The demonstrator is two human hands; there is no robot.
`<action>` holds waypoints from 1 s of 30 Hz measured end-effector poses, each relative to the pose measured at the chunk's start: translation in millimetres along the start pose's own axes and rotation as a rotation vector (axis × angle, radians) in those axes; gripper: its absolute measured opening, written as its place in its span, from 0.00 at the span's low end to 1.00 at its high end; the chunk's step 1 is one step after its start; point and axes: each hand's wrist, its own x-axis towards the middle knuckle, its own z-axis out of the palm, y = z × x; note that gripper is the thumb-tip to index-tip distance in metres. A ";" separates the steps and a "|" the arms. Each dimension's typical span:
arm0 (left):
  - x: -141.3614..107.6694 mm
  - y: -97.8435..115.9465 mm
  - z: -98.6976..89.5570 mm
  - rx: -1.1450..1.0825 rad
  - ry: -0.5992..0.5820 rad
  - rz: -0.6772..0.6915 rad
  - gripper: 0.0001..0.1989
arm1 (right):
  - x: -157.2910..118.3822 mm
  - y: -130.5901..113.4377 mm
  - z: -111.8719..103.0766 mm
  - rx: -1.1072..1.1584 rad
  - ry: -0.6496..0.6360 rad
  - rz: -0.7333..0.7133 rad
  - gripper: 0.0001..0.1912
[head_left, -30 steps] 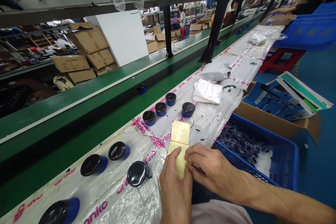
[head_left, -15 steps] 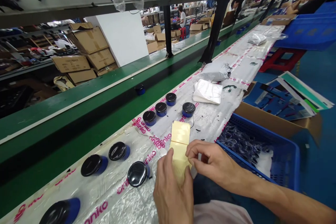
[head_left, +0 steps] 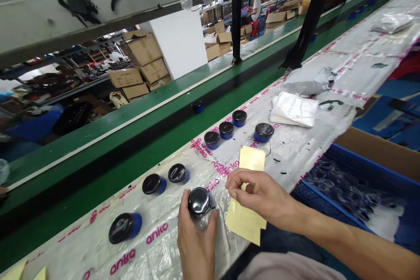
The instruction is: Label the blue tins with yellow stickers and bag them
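My left hand (head_left: 197,236) is wrapped round a small round jar (head_left: 199,201) with a glossy black lid, thumb on one side and fingers on the other. My right hand (head_left: 259,192) hovers over yellow label sheets (head_left: 246,221), thumb and forefinger pinched together; whatever they hold is too small to make out. The sheets lie at the table's near edge, partly covered by that hand. To the left stand more black-lidded blue jars, among them one jar (head_left: 124,227) closer to me and a pair beyond it (head_left: 154,183).
Several like jars (head_left: 226,130) stand farther along the plastic-covered table (head_left: 183,245). Beyond them are folded white sheets (head_left: 293,109) and a grey plastic bag (head_left: 306,81). A green conveyor (head_left: 164,135) runs alongside, carrying a jar (head_left: 197,106). At right sits a blue crate (head_left: 341,210) of clear plastic pieces.
My left hand has let go of the yellow label sheets and moved left onto a jar. My right hand stays pinched over the sheets. The view has turned left.
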 end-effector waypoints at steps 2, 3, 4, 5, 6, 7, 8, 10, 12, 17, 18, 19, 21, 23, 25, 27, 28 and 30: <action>3.4 1.4 1.9 0.028 -0.001 -0.028 0.38 | 5.8 -1.8 5.2 -0.010 -0.012 0.008 0.05; 5.2 1.8 2.2 0.040 -0.003 -0.032 0.38 | 8.1 -2.3 7.1 -0.010 -0.020 0.010 0.05; 6.8 1.8 2.1 0.045 -0.002 -0.029 0.38 | 10.1 -2.4 8.7 -0.008 -0.028 0.009 0.05; 8.0 1.4 1.9 0.041 0.004 -0.022 0.38 | 11.7 -2.4 9.9 -0.009 -0.035 0.007 0.04; 8.9 0.8 1.6 0.031 0.015 -0.013 0.38 | 13.0 -2.1 10.9 -0.013 -0.039 0.005 0.04; 9.2 0.0 1.4 0.013 0.024 -0.007 0.36 | 14.0 -1.7 11.7 -0.020 -0.041 0.002 0.04; 9.1 -0.8 1.3 -0.007 0.027 -0.004 0.35 | 14.7 -1.2 12.4 -0.029 -0.045 -0.001 0.04; 8.3 -2.2 1.3 -0.043 0.030 -0.011 0.31 | 15.1 -0.4 13.6 -0.043 -0.060 -0.004 0.05; 7.8 -3.1 1.0 -0.056 0.018 -0.030 0.30 | 14.8 0.0 14.8 -0.047 -0.080 -0.005 0.05; 8.7 -5.3 -5.1 -0.018 -0.029 0.143 0.27 | 15.5 -0.9 18.9 -0.050 -0.128 -0.039 0.05; 8.9 -5.6 -6.7 -0.013 -0.054 0.203 0.26 | 16.5 -1.1 20.2 -0.053 -0.135 -0.049 0.05; 9.0 -5.8 -7.7 -0.010 -0.081 0.243 0.27 | 17.8 -1.1 21.7 -0.059 -0.141 -0.057 0.05; 8.6 -6.4 -7.2 0.002 -0.099 0.266 0.33 | 21.0 -0.9 25.1 -0.081 -0.144 -0.062 0.06; 7.5 -7.8 -2.3 0.088 -0.001 0.256 0.42 | 24.6 -0.1 28.6 -0.103 -0.147 -0.061 0.06; 6.1 -10.5 5.6 0.221 0.167 0.262 0.46 | 28.2 1.5 31.4 -0.115 -0.147 -0.062 0.06; 5.2 -14.1 13.0 0.306 0.285 0.282 0.39 | 31.6 3.6 32.8 -0.118 -0.156 -0.059 0.06; 5.3 -15.8 15.5 0.303 0.303 0.295 0.34 | 33.1 4.8 33.0 -0.117 -0.161 -0.055 0.06; 6.8 -18.5 17.4 0.249 0.239 0.331 0.25 | 35.6 7.0 32.2 -0.115 -0.175 -0.041 0.07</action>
